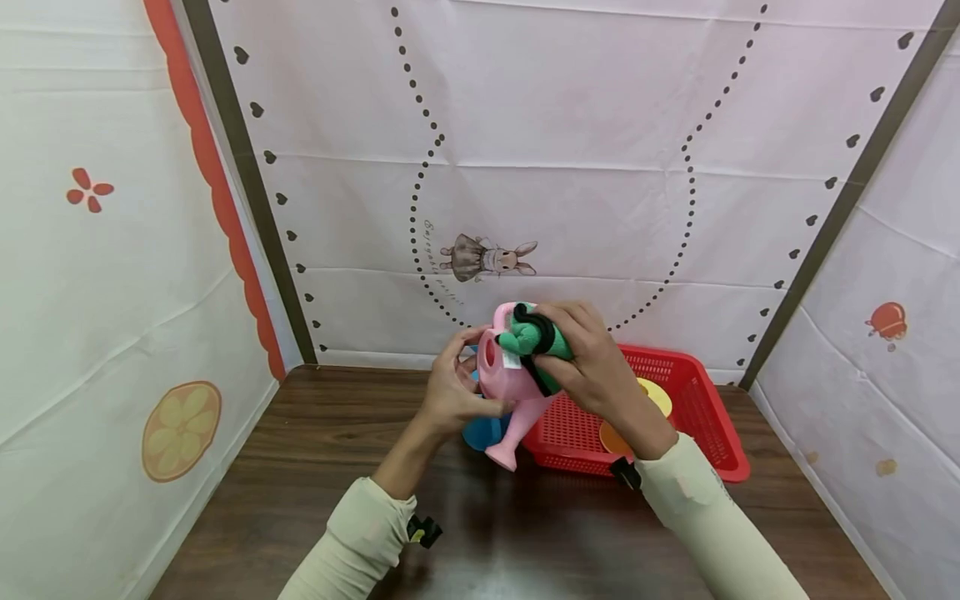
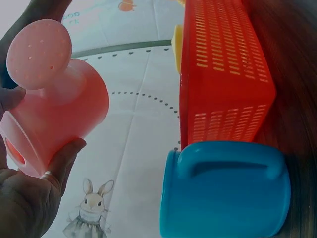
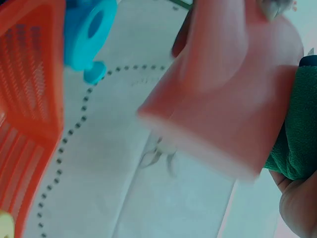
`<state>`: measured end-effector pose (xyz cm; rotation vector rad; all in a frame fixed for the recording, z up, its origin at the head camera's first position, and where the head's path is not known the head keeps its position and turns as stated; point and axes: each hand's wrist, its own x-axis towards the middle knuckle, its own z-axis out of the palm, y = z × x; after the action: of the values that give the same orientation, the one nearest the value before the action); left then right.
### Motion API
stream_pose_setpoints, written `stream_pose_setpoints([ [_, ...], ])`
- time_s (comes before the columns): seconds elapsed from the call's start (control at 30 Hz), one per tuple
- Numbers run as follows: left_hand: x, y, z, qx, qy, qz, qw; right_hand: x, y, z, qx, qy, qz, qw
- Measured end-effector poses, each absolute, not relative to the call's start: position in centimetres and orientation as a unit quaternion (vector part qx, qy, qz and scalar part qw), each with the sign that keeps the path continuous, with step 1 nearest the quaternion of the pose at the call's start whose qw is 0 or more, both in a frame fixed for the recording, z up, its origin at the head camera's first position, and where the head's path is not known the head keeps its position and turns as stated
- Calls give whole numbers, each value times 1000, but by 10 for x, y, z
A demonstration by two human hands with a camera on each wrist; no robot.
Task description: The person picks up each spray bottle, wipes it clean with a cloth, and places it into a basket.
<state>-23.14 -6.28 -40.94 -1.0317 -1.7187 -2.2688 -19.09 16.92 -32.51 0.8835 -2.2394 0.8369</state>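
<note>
In the head view my left hand (image 1: 452, 383) grips a pink watering can (image 1: 501, 385) by its body, above the table. Its spout points down toward me, and the left wrist view shows the perforated rose (image 2: 39, 54). My right hand (image 1: 594, 362) holds a bunched green cloth (image 3: 303, 121) with a black band around it. The cloth lies against the can's side. Below the pink can, a blue watering can (image 2: 225, 198) stands on the table, largely hidden in the head view by the left hand and the pink can.
Right of the blue can sits a red perforated basket (image 1: 723, 425) on the dark wooden table (image 1: 315, 467). Inside it are a yellow item (image 1: 658, 397) and an orange item (image 1: 613, 439), partly covered by my right forearm. Printed cloth walls (image 1: 562, 200) enclose the table's back and sides.
</note>
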Motion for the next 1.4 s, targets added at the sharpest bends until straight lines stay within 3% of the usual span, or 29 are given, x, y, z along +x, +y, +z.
stream_pose_setpoints([
  [0.53, -235, -82, -409, -327, -589, -735, 73, -200, 204, -339, 269, -855, 328, 298],
  [1.2, -234, -71, -411, -293, -621, -722, 81, -183, 136, -335, 425, -795, 197, 386],
  [1.4, -234, -67, -412, -286, -597, -746, 67, -184, 137, -335, 414, -802, 218, 371],
])
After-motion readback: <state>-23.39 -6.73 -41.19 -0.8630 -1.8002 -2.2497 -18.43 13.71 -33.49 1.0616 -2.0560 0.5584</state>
